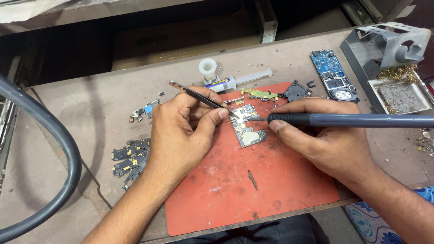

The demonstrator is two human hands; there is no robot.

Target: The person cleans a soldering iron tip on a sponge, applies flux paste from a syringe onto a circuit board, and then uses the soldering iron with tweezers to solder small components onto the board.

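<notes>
My left hand (183, 129) grips metal tweezers (199, 96), their tips touching the top edge of a small phone circuit board (247, 126) on the red work mat (253, 180). My right hand (323, 135) holds a dark soldering iron (352, 120) that lies level and points left. Its thin tip meets the same board right next to the tweezer tips.
A flux syringe (235, 81) and solder spool (208, 68) lie behind the mat. A blue circuit board (333, 76) and a grey iron stand (389, 49) with brass wool are at the right. Black phone parts (131, 158) and a thick hose (49, 135) are at the left.
</notes>
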